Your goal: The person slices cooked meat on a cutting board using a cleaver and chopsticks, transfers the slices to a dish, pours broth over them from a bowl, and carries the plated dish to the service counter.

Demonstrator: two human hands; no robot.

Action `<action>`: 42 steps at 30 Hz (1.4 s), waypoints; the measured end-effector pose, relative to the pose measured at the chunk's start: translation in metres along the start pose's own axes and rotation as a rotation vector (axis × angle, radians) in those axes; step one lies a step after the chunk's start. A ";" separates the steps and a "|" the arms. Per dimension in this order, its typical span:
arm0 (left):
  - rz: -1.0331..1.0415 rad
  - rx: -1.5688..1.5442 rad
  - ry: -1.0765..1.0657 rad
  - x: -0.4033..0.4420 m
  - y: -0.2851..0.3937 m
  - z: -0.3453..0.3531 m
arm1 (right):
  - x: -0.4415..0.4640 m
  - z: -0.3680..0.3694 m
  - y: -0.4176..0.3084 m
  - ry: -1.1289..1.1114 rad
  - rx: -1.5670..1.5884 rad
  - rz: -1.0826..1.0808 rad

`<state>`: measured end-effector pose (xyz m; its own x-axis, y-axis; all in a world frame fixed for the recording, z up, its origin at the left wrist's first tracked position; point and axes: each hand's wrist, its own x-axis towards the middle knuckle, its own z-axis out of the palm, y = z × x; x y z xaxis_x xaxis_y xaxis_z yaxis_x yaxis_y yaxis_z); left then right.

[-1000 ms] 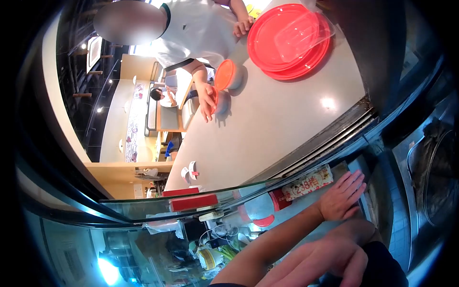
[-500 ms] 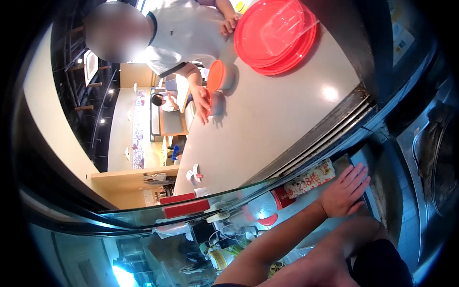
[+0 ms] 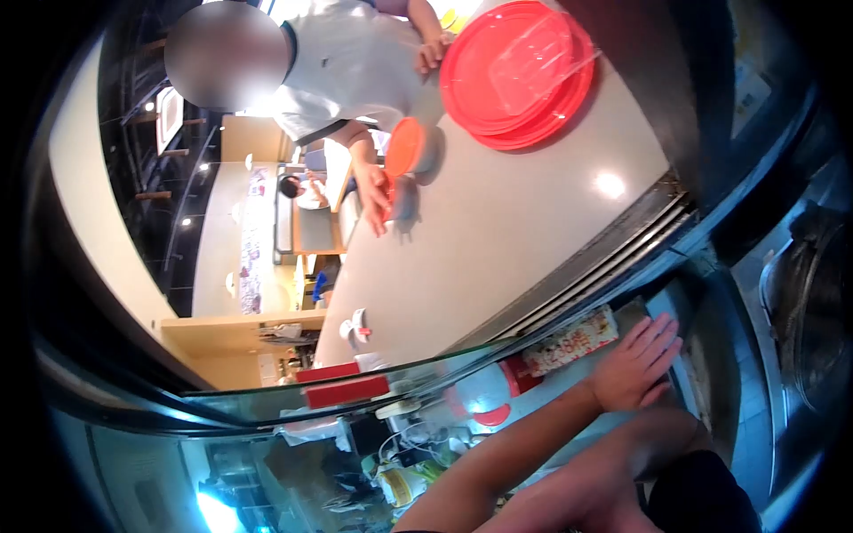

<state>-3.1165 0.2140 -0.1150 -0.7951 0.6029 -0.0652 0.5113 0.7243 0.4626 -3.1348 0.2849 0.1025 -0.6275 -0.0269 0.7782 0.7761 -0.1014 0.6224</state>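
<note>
My left hand (image 3: 633, 362) lies flat with its fingers stretched out, holding nothing. It is close to a pale ledge, beside a white card with red lettering (image 3: 573, 341); whether it presses on the ledge I cannot tell. My right arm is bent at the elbow, and my right hand (image 3: 577, 508) appears at the bottom edge, its fingers hidden. Across the counter (image 3: 533, 231), a person in a light shirt (image 3: 351, 67) has one hand at a small orange-rimmed cup (image 3: 404, 197). A larger orange-topped bowl (image 3: 406, 147) stands beside that cup.
The view is turned sideways. Stacked red plates (image 3: 480, 80) carry a clear plastic container (image 3: 533, 71). A metal track (image 3: 586, 266) and a glass panel (image 3: 444, 371) edge the counter. Below are cables and a yellow-labelled container (image 3: 400, 487). Another person (image 3: 311, 194) sits farther off.
The view has shifted slightly, so the plates and counter sit a little lower in the frame. My left hand keeps its flat pose, and the other person's hand stays at the cup.
</note>
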 end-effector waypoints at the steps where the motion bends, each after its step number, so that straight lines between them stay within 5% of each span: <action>1: -0.006 -0.009 -0.006 0.000 0.001 -0.001 | -0.001 0.003 0.001 0.016 0.009 -0.013; 17: -0.019 -0.004 -0.005 0.000 0.003 -0.010 | -0.005 -0.015 0.006 -0.123 -0.029 -0.007; 20: -0.012 -0.030 0.048 0.005 0.000 -0.010 | -0.010 -0.013 -0.018 0.154 -0.362 0.034; 25: -0.019 0.016 0.089 0.001 0.009 -0.016 | -0.011 -0.058 -0.033 0.210 -2.481 0.120; 26: -0.014 0.040 0.096 0.000 0.011 -0.015 | 0.004 -0.064 -0.028 0.132 -2.619 0.090; 33: 0.034 0.352 0.153 -0.005 0.005 -0.001 | 0.046 -0.083 -0.016 -0.207 -2.849 0.278; 38: -0.010 0.516 0.170 -0.011 0.007 0.005 | 0.049 -0.060 -0.016 -0.242 -3.139 0.262; 39: -0.029 0.440 0.150 -0.011 0.005 0.005 | 0.054 -0.053 -0.015 -0.237 -3.221 0.203; 41: -0.098 -0.466 0.364 -0.007 0.002 0.027 | 0.060 -0.042 -0.024 -0.249 -3.344 0.092; 42: -0.103 -0.541 0.359 -0.009 0.002 0.034 | 0.061 -0.034 -0.032 -0.249 -3.384 0.051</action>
<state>-3.0969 0.2211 -0.1437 -0.9386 0.3224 0.1225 0.2647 0.4457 0.8552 -3.2000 0.2527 0.1272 -0.5147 -0.0880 0.8528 -0.8206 0.3387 -0.4603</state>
